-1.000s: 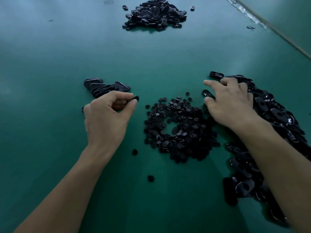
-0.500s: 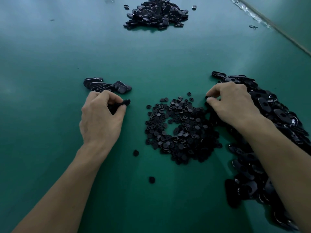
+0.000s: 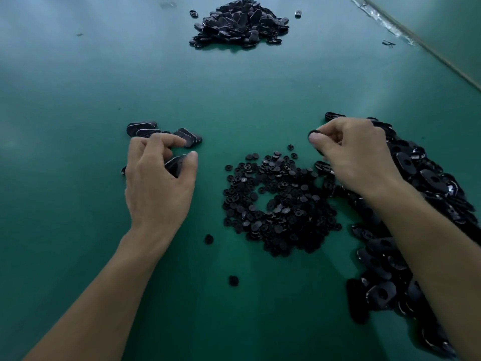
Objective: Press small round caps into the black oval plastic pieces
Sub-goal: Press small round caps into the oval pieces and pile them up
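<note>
An oval piece (image 3: 175, 164) is held in the left hand (image 3: 158, 183), whose fingers (image 3: 192, 157) are curled round it. It is just on the near side of a short row of overlapping ovals (image 3: 145, 130) set out on the tabletop (image 3: 78, 230) toward its left edge. A small dark part (image 3: 311, 133) is pinched between the thumb and forefinger of the right hand (image 3: 359, 157), above the far rim of the pile of round caps (image 3: 281, 204) at the tabletop's middle. It is probably an oval piece rather than a cap, but this cannot be made out for certain.

For a sound fit, a cap is best centred over the oval's hole and pressed squarely by the thumb, with the oval backed from below, until it is seated flush. A tilted cap is likely to jam or pop out.

No container is seen. The stock is kept in loose heaps: a long heap of oval pieces (image 3: 429, 183) along the right edge, a second heap (image 3: 239, 22) near the far edge, and two stray caps (image 3: 208, 239) toward the near edge.
</note>
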Available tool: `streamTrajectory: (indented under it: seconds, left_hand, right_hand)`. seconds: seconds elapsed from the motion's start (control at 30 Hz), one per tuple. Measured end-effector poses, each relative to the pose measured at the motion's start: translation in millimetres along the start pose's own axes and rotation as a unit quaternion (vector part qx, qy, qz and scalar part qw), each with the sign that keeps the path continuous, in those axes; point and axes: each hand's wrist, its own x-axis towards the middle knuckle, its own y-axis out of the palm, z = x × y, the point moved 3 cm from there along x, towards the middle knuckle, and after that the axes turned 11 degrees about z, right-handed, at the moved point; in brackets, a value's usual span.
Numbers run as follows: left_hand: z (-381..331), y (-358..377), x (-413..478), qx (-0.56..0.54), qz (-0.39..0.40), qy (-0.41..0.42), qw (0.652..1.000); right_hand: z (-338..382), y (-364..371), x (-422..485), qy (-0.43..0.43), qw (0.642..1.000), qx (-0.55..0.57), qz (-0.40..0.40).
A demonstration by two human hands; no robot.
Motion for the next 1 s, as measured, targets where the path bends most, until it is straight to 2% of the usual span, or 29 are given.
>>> streamTrajectory:
  seconds: [0.07,0.13,0.17,0.23,0.27,0.33,0.5,0.6,0.73,0.9,1.0]
  left_hand:
    - [-13,2,-4,-0.045,0.014,0.05,0.998]
    - [-24,7,-10,-0.138,0.072,0.055,0.986]
    - [-29,10,-13,-0.196,0.117,0.035,0.973]
    - [-39,19,-20,-0.321,0.205,-0.022,0.924]
    - [-42,22,-22,-0.372,0.229,-0.045,0.899]
    - [-44,25,-24,-0.423,0.236,-0.066,0.873]
    - [-38,25,-21,-0.484,0.222,-0.072,0.843]
    - [-37,26,-22,-0.497,0.233,-0.068,0.833]
    - [-37,27,-24,-0.502,0.244,-0.062,0.828]
    - [-36,28,-24,-0.498,0.242,-0.063,0.83]
    - [-35,28,-23,-0.503,0.225,-0.07,0.832]
  right_hand:
    - [17,5,-9,-0.041,0.998,0.033,0.019]
    - [35,14,-19,-0.085,0.992,0.08,0.05]
    - [42,20,-24,-0.104,0.987,0.101,0.064]
    - [52,31,-32,-0.139,0.98,0.114,0.082]
    - [56,35,-36,-0.156,0.978,0.112,0.085]
    - [59,42,-40,-0.173,0.973,0.125,0.087]
    - [51,45,-41,-0.125,0.959,0.224,0.12]
    - [42,42,-39,-0.079,0.955,0.254,0.134]
    - [40,40,-38,-0.06,0.953,0.262,0.141]
    - [40,41,-40,-0.057,0.96,0.235,0.139]
    - [35,35,-41,-0.063,0.987,0.105,0.105]
